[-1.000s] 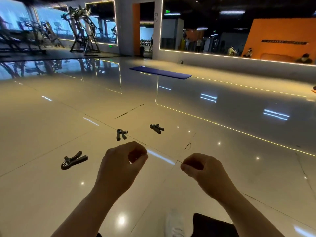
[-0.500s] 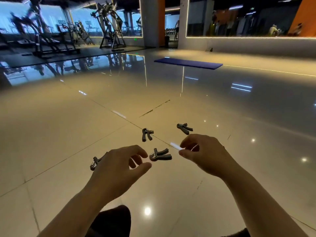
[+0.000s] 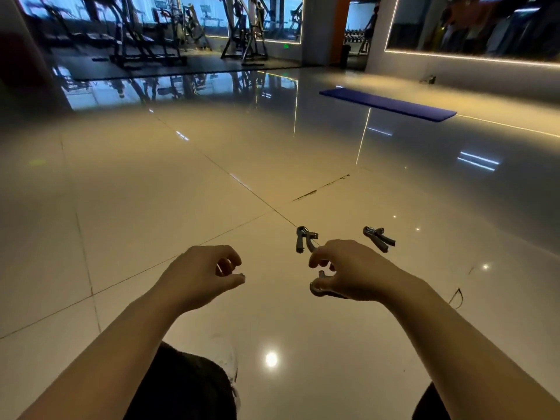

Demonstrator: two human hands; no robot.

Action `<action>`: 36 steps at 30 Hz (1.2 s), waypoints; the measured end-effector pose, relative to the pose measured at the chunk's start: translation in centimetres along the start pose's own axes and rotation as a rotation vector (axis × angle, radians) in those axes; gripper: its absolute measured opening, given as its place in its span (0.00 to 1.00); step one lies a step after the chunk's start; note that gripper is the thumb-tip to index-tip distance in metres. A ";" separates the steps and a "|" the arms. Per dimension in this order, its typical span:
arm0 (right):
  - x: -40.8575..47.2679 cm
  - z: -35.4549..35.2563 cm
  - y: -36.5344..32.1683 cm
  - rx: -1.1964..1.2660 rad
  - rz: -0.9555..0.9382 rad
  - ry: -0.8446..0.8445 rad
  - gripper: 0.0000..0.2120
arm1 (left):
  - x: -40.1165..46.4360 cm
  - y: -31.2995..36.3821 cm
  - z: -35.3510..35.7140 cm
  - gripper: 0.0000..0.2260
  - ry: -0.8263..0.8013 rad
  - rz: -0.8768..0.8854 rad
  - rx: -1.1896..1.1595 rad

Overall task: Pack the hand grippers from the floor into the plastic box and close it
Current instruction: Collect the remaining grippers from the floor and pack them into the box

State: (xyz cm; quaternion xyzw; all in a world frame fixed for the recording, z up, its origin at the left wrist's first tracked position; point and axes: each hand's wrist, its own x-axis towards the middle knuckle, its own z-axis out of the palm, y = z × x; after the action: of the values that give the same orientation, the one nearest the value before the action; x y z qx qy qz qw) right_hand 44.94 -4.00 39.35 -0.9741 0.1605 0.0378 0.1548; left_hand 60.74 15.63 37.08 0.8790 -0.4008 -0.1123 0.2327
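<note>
The right hand (image 3: 354,272) curls down over the nearest hand gripper (image 3: 321,287), and its fingers seem to close on the coiled end, though the palm hides the handles, so I cannot tell how firm the hold is. The left hand (image 3: 206,275) hovers above the floor (image 3: 151,207) with fingers loosely curled and holding nothing. 2 more hand grippers lie just beyond the right hand — the middle gripper (image 3: 306,239) and the far gripper (image 3: 378,237).

The floor is glossy, so a loose hold could let the gripper slip and slide away. The plastic box is not in view — carrying without seeing it may cause a drop.
</note>
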 end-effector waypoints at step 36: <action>20.9 23.7 26.7 -0.535 0.035 -0.660 0.23 | 25.8 -19.9 23.0 0.28 -0.678 0.200 0.860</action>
State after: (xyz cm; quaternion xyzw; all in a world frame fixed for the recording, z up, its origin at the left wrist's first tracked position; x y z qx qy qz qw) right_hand 55.54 -26.89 6.55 -0.9127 0.1035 0.3906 -0.0611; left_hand 81.76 0.07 6.89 0.7670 -0.5446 -0.1926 -0.2794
